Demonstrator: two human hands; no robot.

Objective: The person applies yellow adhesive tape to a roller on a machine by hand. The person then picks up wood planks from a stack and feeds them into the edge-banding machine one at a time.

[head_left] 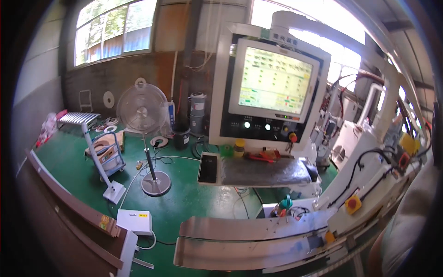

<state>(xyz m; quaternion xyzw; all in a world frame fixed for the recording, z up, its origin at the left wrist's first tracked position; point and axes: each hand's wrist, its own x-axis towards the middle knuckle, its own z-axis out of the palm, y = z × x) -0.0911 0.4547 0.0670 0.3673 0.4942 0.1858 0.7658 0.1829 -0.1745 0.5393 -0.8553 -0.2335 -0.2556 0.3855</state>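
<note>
Neither of my hands shows in the head view. At the right edge a grey sleeve [408, 221] comes in, with a bit of what looks like bare arm below it; any hand there is hidden. Ahead stands a machine control panel [224, 131] with a lit screen [277, 81], white lit buttons and a red knob [293, 137]. On the shelf under it lie a dark phone [208, 168], a yellow-lidded jar [239, 147], a red-handled tool [262, 158] and a grey plastic-covered pad [265, 171].
Two long metal rails [240, 253] run below the panel toward the white machine [350, 161], which carries a yellow-and-red stop button [353, 204]. Leftward are brown beams [69, 198], a white box [134, 221], a standing fan [141, 111], a blue trolley [110, 157] and loose cables on the green floor.
</note>
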